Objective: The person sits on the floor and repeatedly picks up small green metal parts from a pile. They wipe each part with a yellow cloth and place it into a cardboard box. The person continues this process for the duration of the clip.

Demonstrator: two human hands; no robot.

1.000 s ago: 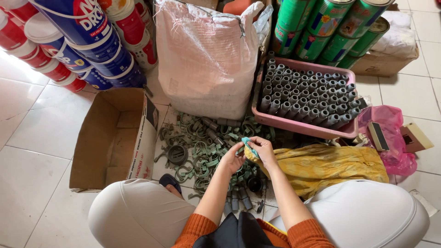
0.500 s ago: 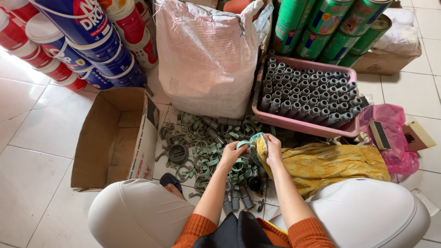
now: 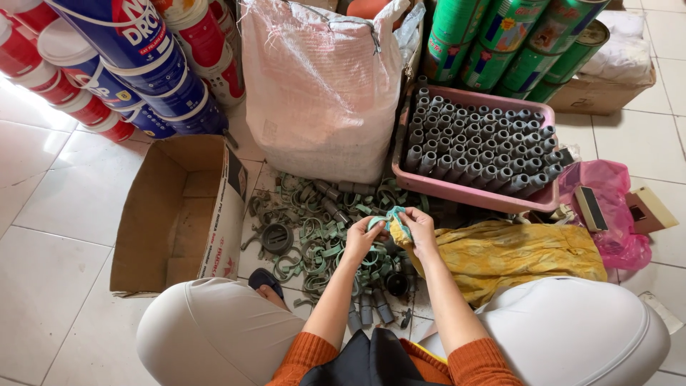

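The person is sitting on the tiled floor with both knees spread, and the left hand and right hand are meeting just above a heap of green clips lying between the knees. The left hand is curling its fingers closed around 1 green clip, while the right hand is pinching a teal rag against that same clip, with the edge of a yellow cloth bunching under its palm. Room for moving is tight: a white woven sack is standing just beyond the heap, an open cardboard box is lying on its side to the left with its printed flap touching the heap's edge, and a pink tray packed with upright grey tube pieces is closing off the far right. The widest open stretch is showing on the tiles left of the box. A few short grey tubes are lying close to the person's lap. Round blue-and-white paint pails and red-and-white pails are stacking up at the far left, their labels wrapping the sides. Green cans with red-and-yellow labels are lying piled behind the tray, beside a brown carton. At the right edge a pink plastic bag is lying under a small tan box and a dark block.
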